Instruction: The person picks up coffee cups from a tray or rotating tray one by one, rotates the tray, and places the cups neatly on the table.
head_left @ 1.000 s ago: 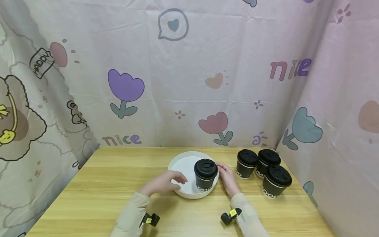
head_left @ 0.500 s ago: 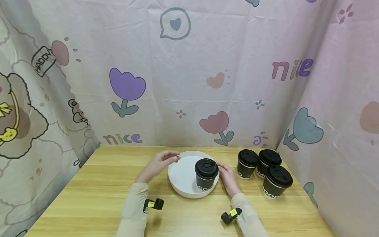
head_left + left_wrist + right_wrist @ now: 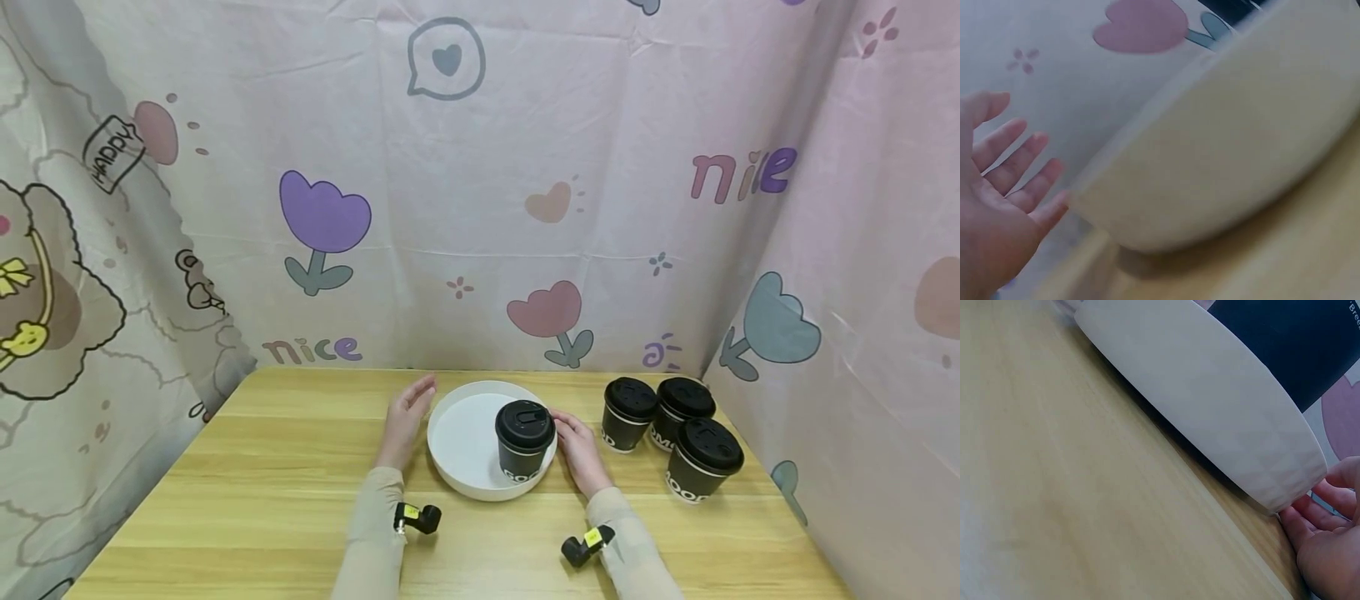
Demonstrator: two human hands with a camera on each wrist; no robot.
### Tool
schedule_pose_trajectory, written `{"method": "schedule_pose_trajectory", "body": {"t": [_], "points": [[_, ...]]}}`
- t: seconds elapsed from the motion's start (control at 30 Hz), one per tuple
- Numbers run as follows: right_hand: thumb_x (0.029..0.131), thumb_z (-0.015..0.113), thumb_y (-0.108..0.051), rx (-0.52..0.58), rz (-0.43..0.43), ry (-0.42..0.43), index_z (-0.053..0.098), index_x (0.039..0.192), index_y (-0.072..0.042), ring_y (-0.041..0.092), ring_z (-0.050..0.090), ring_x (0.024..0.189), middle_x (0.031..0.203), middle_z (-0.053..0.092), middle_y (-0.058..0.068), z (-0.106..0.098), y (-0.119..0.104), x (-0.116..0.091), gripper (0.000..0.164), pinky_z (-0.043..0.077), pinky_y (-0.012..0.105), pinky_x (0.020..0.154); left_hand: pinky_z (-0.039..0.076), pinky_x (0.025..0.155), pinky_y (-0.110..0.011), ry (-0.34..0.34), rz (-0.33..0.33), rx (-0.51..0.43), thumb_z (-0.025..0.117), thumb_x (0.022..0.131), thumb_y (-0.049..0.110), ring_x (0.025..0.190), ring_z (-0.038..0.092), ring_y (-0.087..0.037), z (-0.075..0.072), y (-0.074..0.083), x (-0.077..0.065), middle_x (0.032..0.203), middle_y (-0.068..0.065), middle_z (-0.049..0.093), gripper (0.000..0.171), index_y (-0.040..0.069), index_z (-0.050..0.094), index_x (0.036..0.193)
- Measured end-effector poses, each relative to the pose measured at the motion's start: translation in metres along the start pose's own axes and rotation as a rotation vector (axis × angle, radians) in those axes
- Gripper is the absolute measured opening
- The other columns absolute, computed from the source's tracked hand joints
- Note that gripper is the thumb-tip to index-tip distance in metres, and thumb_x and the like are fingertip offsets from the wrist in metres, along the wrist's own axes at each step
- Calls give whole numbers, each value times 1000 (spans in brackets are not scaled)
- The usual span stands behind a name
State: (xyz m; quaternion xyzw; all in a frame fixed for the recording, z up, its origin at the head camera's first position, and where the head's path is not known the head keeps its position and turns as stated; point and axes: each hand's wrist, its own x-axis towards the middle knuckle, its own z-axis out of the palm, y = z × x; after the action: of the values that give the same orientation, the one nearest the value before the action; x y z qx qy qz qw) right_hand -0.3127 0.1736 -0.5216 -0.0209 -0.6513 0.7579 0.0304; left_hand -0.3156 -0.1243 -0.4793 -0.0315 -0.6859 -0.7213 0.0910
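A round white tray (image 3: 461, 437) with a raised wall lies on the wooden table. On its right half stands a black paper cup (image 3: 521, 462) with a black lid. Left of the tray my left hand (image 3: 403, 421) is held with its fingers spread apart, palm facing the wall, as the left wrist view shows. My right hand (image 3: 577, 450) rests against the tray's right side. In the right wrist view its fingertips (image 3: 1294, 519) touch the tray's patterned wall low down, and part of the hand is cut off by the frame.
Several black lidded cups stand grouped at the right: one to the left (image 3: 627, 417), one behind (image 3: 682, 408) and one in front (image 3: 701, 462). A printed curtain (image 3: 465, 208) hangs behind the wooden table (image 3: 300, 467) and along both sides.
My left hand has moved from over the tray's front left rim to outside its left side, fingers now pointing away from me. The right hand, tray and cups stay put.
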Motion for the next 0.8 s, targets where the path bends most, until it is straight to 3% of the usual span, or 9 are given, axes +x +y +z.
{"method": "schedule_pose_trajectory", "body": {"t": [0.13, 0.27, 0.5, 0.8], "points": [[99, 51, -11, -8, 3, 2, 54, 130, 8, -4, 60, 99, 120, 64, 4, 0, 1, -1, 37, 50, 11, 87, 37, 115, -40, 18, -80, -24, 59, 97, 23, 138, 44, -27, 0, -17, -4, 148, -14, 48, 48, 6, 49, 141], [99, 51, -11, -6, 1, 6, 54, 129, 9, -3, 60, 99, 120, 64, 5, -1, 2, -1, 36, 50, 12, 87, 34, 117, -41, 16, -110, -26, 58, 96, 15, 139, 43, -30, 1, -26, -5, 147, -17, 48, 48, 2, 48, 142], [98, 52, -12, -4, -18, -1, 55, 128, 10, -1, 61, 100, 123, 64, 9, -1, 2, 0, 37, 50, 12, 88, 32, 118, -44, -2, -134, 31, 53, 94, 3, 141, 39, -34, 2, -33, -3, 149, -20, 45, 50, -1, 45, 143], [99, 46, -6, 6, 4, -5, 51, 130, 13, -4, 60, 95, 122, 63, 11, -1, -2, 1, 37, 50, 11, 85, 35, 117, -45, -14, -186, 48, 52, 92, 3, 140, 39, -34, 1, -31, -4, 149, -20, 45, 51, 1, 47, 142]]}}
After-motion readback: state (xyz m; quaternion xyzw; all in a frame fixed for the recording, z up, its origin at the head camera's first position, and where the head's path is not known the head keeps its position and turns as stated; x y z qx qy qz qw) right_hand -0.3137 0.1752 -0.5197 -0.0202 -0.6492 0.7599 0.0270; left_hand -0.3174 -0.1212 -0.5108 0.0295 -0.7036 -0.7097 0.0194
